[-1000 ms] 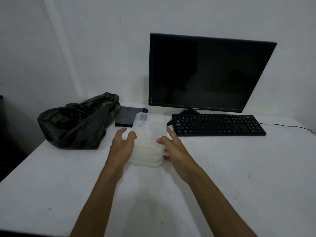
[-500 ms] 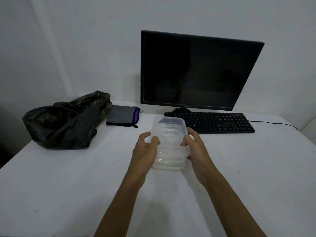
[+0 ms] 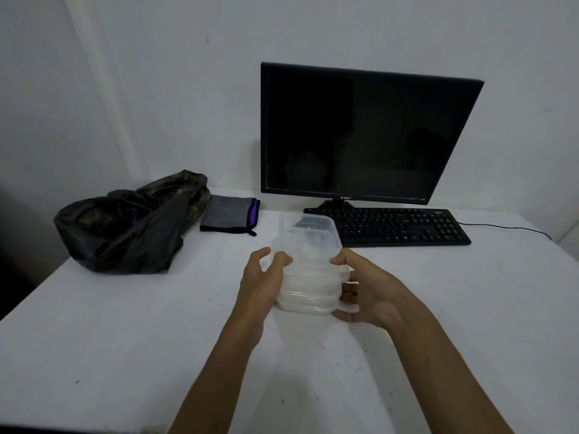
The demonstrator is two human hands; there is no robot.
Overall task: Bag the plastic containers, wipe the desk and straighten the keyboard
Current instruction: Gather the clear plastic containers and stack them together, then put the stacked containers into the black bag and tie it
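Clear, milky plastic containers (image 3: 308,267) at centre; glossy black bag (image 3: 128,233) at ten o'clock; grey cloth (image 3: 227,214) edged purple and black; black keyboard (image 3: 398,225) and monitor (image 3: 360,133); white, dark-specked tabletop (image 3: 125,339).

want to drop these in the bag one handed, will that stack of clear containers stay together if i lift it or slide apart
The stack of clear containers is probably light: thin, see-through, seemingly empty. Its nested rims sit slightly uneven, so layers could shift or separate under a one-sided grip. The left hand and right hand hold opposite sides, which likely steadies it. The smooth plastic may be slippery.
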